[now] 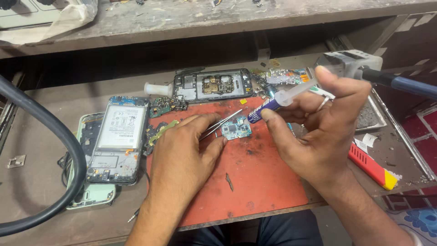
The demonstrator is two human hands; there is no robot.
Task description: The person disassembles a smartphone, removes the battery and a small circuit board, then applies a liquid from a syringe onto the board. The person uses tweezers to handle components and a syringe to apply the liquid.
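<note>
Head view shows my left hand [182,150] pinching tweezers [221,123] against a small blue circuit board [236,129] on the red mat [259,182], while my right hand [318,123] grips a syringe [284,98] over it.

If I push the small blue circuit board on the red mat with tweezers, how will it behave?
The circuit board looks thin and tiny, so probably very light and stiff. Lying flat on the red mat, it would likely slide, not roll. Its exposed chips suggest it is fragile.

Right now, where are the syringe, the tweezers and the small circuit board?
syringe [291,96], head view, on its clear barrel.
tweezers [226,119], head view, mid-length of the metal arms.
small circuit board [236,129], head view, its centre.
</note>
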